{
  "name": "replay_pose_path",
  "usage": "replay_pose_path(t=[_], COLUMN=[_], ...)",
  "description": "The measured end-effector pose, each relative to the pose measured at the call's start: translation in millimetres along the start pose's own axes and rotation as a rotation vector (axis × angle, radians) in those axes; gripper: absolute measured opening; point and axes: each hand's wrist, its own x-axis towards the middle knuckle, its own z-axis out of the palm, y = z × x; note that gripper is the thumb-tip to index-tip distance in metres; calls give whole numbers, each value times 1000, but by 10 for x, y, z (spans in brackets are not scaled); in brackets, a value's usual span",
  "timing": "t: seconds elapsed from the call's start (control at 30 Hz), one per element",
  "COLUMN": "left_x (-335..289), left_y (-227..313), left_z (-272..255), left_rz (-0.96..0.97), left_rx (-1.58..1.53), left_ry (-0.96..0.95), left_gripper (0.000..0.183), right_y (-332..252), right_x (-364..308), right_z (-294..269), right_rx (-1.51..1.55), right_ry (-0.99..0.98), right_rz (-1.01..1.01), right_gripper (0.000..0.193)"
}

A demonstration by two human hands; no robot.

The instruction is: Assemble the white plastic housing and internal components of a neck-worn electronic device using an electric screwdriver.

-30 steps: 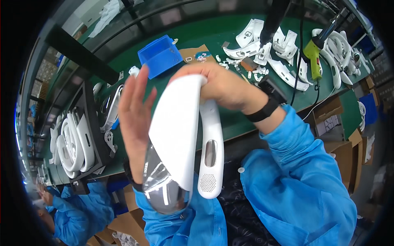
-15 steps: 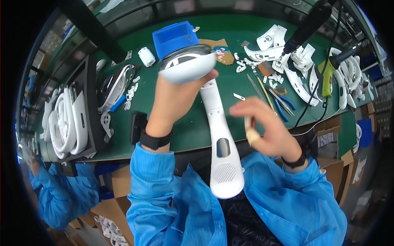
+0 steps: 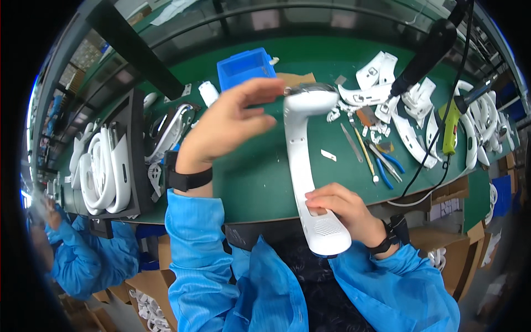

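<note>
A long white curved device with a rounded head, a dark glossy top and a dotted grille at its near end slants over the table's front edge. My right hand grips it near the grille, fingers lying across the top of the handle. Beside the device's head, my left hand is raised with its fingers stretched out and apart, holding nothing. Whether a fingertip touches the head I cannot tell. A small white flat piece lies on the green table to the right of the handle.
At the back stands a blue bin. Pliers, small white parts and curved white shells lie at the right, below a black power tool and a yellow-green tool. Left is a black tray of white parts; beyond sits a co-worker.
My left hand has let go of the device's head and moved left, opening. My right hand has come down onto the near end, and the device has swung to the right.
</note>
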Motion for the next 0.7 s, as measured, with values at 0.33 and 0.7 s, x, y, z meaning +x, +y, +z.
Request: replay_pose_path(t=[0.33, 0.7], left_x=[900, 1226], left_y=[-606, -892], left_z=[-209, -377], left_rz=[-102, -317], left_rx=[816, 899], left_ry=[402, 244], left_gripper=[20, 37], right_y=[103, 115], right_x=[-48, -19], right_z=[79, -23], right_rx=[-15, 25], right_ry=[-16, -26], right_rz=[-84, -66], right_gripper=[40, 37])
